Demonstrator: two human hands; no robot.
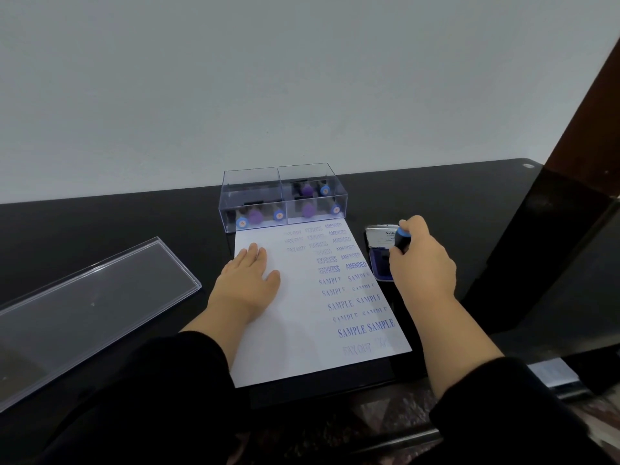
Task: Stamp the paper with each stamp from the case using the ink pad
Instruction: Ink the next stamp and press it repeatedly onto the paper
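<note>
A white paper (295, 333) lies on the black table, its right half covered in blue prints reading SAMPLE, EXPRESS, AMENDED and PAY OUT. My left hand (250, 278) rests flat on the paper's upper left part. My right hand (421, 260) grips a black stamp with a blue top (401, 239) over the open ink pad (380, 251), just right of the paper. The stamp's lower end is hidden by my fingers. A clear case (283, 196) at the paper's far edge holds several stamps with blue and purple tops.
The case's clear lid (90, 303) lies on the table (419, 193) to the left. A white wall stands right behind the case. A dark brown post (583, 129) and a black panel rise at the right. The table's near edge runs under my forearms.
</note>
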